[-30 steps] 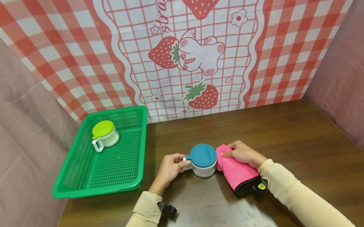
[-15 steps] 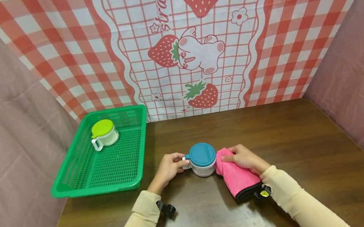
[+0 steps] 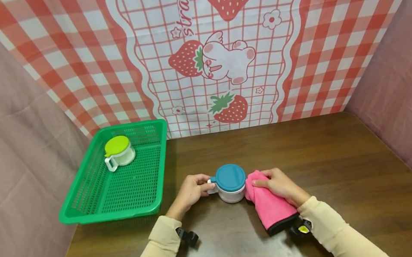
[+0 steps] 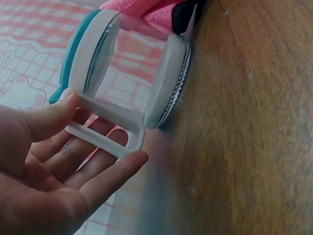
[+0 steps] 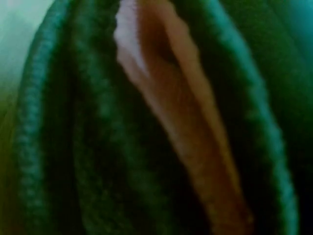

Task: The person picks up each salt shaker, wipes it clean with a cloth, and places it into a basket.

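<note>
A seasoning jar (image 3: 230,181) with a blue lid, clear wall and white handle (image 4: 110,117) stands on the wooden table. My left hand (image 3: 192,192) pinches that handle between thumb and fingers, as the left wrist view also shows. On the jar's right side, my right hand (image 3: 281,186) grips a folded pink cloth (image 3: 273,208) with black edging. The cloth's bunched end meets the jar's wall. Its dark, blurred folds (image 5: 181,112) fill the right wrist view and hide the right fingers there.
At the left stands a green plastic basket (image 3: 162,169) with a slotted floor. Inside it, toward the back, sits another jar (image 3: 120,152) with a lime-green lid and white handle. A red checked strawberry curtain (image 3: 229,64) hangs behind the table (image 3: 310,149).
My right hand and the pink cloth have shifted slightly toward me along the jar's right side. The left hand keeps its pinch on the handle, and the jar stays nearly in place.
</note>
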`<state>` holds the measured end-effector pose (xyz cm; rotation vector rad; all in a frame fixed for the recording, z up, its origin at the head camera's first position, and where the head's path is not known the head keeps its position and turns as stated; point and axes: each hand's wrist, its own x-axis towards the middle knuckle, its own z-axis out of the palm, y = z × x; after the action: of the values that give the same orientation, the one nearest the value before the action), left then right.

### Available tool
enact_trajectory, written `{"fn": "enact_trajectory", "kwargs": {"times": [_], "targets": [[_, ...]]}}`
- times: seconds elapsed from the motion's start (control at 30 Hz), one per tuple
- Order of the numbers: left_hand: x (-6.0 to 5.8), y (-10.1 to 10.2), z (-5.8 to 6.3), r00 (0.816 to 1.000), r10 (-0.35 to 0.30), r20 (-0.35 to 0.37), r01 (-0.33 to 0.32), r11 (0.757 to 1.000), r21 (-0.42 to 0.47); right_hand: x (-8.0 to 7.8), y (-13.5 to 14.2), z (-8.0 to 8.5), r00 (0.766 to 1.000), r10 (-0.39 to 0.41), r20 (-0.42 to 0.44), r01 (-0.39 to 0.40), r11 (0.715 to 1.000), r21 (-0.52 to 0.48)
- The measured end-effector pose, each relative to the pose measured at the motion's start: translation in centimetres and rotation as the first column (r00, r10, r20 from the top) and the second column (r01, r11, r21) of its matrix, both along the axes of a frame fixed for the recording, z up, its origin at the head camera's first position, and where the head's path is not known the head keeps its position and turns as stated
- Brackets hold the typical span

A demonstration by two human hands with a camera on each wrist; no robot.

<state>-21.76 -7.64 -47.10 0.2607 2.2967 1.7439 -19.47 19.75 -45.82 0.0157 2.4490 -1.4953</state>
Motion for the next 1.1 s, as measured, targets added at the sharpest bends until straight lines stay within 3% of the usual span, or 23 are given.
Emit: {"fn": "enact_trajectory", "kwargs": {"times": [0.27,0.43,0.6,1.1], "targets": [[-0.1,-0.6,0.0,0.997,-0.082,0.000,0.082,0.997,0.002,0.0,0.1,0.0,0.999,0.015,-0.033,-0.016,1.000,-0.005],[-0.1,-0.7,-0.2,0.994,-0.107,-0.006,0.107,0.994,0.005,-0.6,0.1,0.0,0.995,0.017,-0.099,-0.018,1.000,-0.006],[0.0,-0.8,0.0,0.993,-0.121,-0.003,0.121,0.993,0.009,-1.5,0.1,0.3,0.986,0.038,-0.162,-0.037,0.999,0.010],[-0.2,-0.9,-0.1,0.989,-0.148,-0.011,0.148,0.989,-0.016,-4.7,-0.5,0.6,0.971,0.165,-0.174,-0.148,0.983,0.109]]}}
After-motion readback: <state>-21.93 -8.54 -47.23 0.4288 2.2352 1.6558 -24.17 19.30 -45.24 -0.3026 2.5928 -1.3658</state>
